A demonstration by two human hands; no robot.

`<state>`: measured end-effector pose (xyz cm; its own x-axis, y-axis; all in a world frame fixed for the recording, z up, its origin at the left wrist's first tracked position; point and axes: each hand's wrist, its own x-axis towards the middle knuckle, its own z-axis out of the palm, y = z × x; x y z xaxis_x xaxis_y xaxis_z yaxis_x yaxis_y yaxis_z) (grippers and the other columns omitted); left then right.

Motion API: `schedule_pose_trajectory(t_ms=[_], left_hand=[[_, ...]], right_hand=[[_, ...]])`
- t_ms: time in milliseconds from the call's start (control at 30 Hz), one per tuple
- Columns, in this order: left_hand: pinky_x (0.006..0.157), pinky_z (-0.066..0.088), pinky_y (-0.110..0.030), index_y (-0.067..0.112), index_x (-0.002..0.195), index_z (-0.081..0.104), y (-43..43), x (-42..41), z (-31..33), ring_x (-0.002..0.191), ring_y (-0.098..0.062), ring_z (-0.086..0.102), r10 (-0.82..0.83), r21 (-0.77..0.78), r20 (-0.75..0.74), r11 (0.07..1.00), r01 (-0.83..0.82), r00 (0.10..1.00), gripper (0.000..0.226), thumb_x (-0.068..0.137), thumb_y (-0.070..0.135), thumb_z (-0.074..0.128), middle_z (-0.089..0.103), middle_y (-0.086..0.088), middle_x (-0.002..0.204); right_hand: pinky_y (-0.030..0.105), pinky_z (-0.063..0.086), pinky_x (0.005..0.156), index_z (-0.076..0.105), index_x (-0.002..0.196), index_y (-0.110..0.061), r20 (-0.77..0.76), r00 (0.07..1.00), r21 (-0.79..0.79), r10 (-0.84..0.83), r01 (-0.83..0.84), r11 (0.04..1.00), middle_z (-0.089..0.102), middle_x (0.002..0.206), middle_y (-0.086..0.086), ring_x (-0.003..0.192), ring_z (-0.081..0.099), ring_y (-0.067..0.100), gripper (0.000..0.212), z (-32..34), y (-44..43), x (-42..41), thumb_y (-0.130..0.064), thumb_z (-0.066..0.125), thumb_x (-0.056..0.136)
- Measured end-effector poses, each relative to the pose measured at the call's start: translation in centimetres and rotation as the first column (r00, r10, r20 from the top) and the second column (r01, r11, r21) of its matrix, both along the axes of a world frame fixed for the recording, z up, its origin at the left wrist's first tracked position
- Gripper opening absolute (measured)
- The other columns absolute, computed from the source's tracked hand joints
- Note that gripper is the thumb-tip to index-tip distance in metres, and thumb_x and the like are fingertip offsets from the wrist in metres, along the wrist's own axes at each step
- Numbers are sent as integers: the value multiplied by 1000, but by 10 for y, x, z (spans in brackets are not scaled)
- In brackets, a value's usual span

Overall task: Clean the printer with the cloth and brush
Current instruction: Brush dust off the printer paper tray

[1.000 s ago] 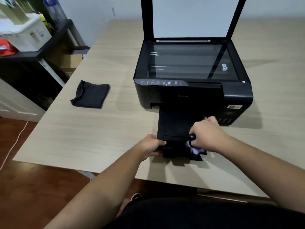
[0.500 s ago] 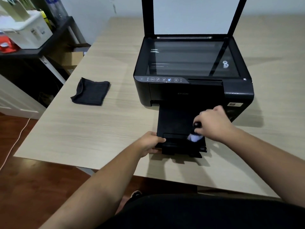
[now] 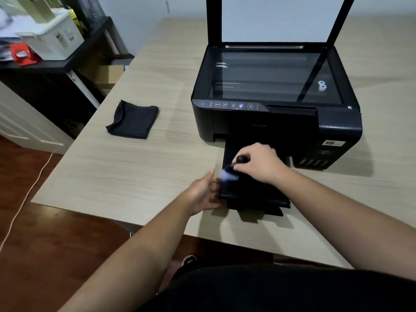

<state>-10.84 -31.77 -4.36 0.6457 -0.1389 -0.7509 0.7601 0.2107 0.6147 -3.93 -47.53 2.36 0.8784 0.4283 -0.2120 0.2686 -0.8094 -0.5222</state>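
Observation:
A black printer (image 3: 276, 118) stands on the wooden table (image 3: 139, 172) with its scanner lid raised and its output tray (image 3: 254, 194) pulled out toward me. My right hand (image 3: 258, 163) grips a small black brush (image 3: 229, 173) with pale bristles, which touch the tray's left side. At the tray's left front corner, my left hand (image 3: 203, 192) holds the edge. A folded dark cloth (image 3: 132, 119) lies on the table to the left of the printer, apart from both hands.
A dark shelf unit (image 3: 56, 64) at the far left carries a white box (image 3: 51, 34) and a red object (image 3: 21, 54). A white cable (image 3: 24, 199) runs over the wooden floor. The table's front edge is close to my body.
My right hand has swept the brush from the tray's front right corner back and across to its left side. The left hand has kept its hold on the tray's corner.

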Motion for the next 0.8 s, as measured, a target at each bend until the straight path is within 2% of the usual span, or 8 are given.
schedule_pose_trajectory(t_ms=[67, 167, 267, 367, 467, 567, 667, 800], left_hand=[[88, 46, -40, 18, 106, 58, 1, 0, -1, 101, -23, 61, 16, -12, 17, 1000, -16, 1000, 55, 98, 55, 17, 65, -3, 104], [85, 51, -38, 17, 96, 59, 0, 1, -1, 99, -22, 64, 31, -22, 19, 999, -30, 999, 56, 98, 55, 19, 66, -3, 99], [106, 40, -47, 16, 108, 58, 0, 4, -4, 115, -25, 57, 8, -10, 18, 1000, -8, 1000, 57, 98, 56, 18, 64, -5, 109], [92, 47, -39, 18, 103, 61, -3, 6, -5, 100, -22, 59, -20, -6, 28, 1000, 21, 999, 51, 99, 53, 23, 61, -6, 104], [79, 51, -32, 18, 90, 59, -7, 5, -3, 86, -16, 62, -37, 79, 56, 996, 32, 998, 22, 99, 33, 45, 65, -3, 91], [75, 54, -29, 14, 84, 57, -9, 5, -6, 80, -15, 64, -56, 148, 86, 988, 43, 995, 9, 93, 11, 56, 65, -3, 86], [73, 54, -27, 15, 82, 60, -12, 7, -6, 80, -17, 64, -62, 193, 90, 980, 43, 994, 15, 91, 3, 56, 66, -4, 86], [71, 53, -27, 10, 85, 58, -11, 9, -9, 79, -18, 64, -56, 239, 83, 970, 34, 995, 10, 89, 2, 57, 66, -6, 87]], right_hand=[[36, 40, 91, 72, 87, -30, 101, 995, -49, -19, 24, 998, 70, 90, -4, 98, 59, 21, 11, 1, 1, 2, -31, 68, 76], [36, 47, 88, 74, 83, -29, -106, 983, -25, 148, -152, 988, 71, 82, -5, 89, 62, 17, 11, 4, 4, -4, -32, 72, 72], [35, 34, 90, 72, 88, -31, 188, 979, -147, 76, -49, 988, 69, 89, -5, 98, 58, 19, 13, 4, -5, -3, -34, 65, 77], [36, 40, 91, 74, 85, -29, -23, 986, -139, 168, -170, 976, 71, 85, -6, 93, 60, 16, 15, 4, -15, -7, -37, 69, 73], [35, 32, 89, 72, 87, -31, 184, 977, -197, 107, -70, 978, 70, 89, -7, 98, 58, 18, 15, 3, -22, -7, -38, 64, 77], [33, 34, 87, 73, 87, -30, 29, 985, -211, 172, -162, 964, 71, 86, -7, 93, 59, 16, 15, 4, -31, -10, -35, 66, 74], [32, 27, 82, 71, 86, -31, 295, 949, -295, 107, -16, 956, 68, 86, -6, 93, 58, 17, 16, 3, -43, -10, -36, 61, 75], [31, 35, 83, 73, 84, -30, 22, 985, -248, 174, -163, 955, 71, 83, -6, 90, 60, 15, 16, 4, -46, -16, -38, 65, 72]])
